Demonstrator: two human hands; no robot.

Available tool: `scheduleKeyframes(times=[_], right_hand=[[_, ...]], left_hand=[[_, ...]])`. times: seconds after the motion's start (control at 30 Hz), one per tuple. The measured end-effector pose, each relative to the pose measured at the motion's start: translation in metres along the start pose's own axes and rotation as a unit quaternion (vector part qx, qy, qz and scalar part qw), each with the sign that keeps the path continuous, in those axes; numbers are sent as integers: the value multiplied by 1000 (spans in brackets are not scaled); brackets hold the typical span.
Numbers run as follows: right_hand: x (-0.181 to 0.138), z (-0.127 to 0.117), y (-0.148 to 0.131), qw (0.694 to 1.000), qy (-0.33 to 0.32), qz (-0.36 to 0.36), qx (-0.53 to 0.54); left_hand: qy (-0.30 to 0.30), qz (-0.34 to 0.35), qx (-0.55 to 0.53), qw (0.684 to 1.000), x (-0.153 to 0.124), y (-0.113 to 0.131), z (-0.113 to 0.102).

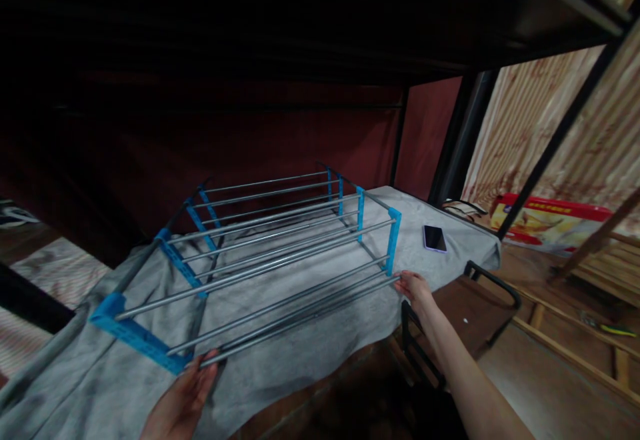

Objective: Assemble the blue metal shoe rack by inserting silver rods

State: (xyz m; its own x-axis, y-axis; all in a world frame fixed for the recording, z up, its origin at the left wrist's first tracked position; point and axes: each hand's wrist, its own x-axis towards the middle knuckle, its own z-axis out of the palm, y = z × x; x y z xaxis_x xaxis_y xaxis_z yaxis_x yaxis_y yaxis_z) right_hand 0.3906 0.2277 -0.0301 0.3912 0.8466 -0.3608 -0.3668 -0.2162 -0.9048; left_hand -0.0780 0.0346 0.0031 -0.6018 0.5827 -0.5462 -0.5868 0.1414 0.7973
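Observation:
A rack of grey metal tubes (280,263) joined by blue plastic brackets (133,340) lies on a grey cloth (300,340). Along its near side runs a loose-looking metal tube (315,313), parallel to the rack's lowest front tube. My left hand (183,393) pinches this tube's left end, just beside the near left bracket. At the other end, my right hand (414,287) has its fingers closed on the tube, below the right blue bracket (393,243). Whether the tube's ends touch the brackets, I cannot tell.
A phone (435,239) lies on the cloth to the right. Beyond the cloth's near right edge stands a brown chair (457,313) with black armrests. A red and yellow box (550,221) and wooden frames (575,333) are farther right. A dark shelf (300,20) hangs overhead.

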Motion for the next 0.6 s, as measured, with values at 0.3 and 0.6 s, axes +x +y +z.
scheduleKeyframes(times=[0.3,0.6], right_hand=[[-3,3,14,999,-10,-12,-42],[0,-17,28,996,-50,-27,-69]], left_hand=[[-42,-60,-46,996,-28,-25,17],[-70,-43,-117,990,-45,-40,17]])
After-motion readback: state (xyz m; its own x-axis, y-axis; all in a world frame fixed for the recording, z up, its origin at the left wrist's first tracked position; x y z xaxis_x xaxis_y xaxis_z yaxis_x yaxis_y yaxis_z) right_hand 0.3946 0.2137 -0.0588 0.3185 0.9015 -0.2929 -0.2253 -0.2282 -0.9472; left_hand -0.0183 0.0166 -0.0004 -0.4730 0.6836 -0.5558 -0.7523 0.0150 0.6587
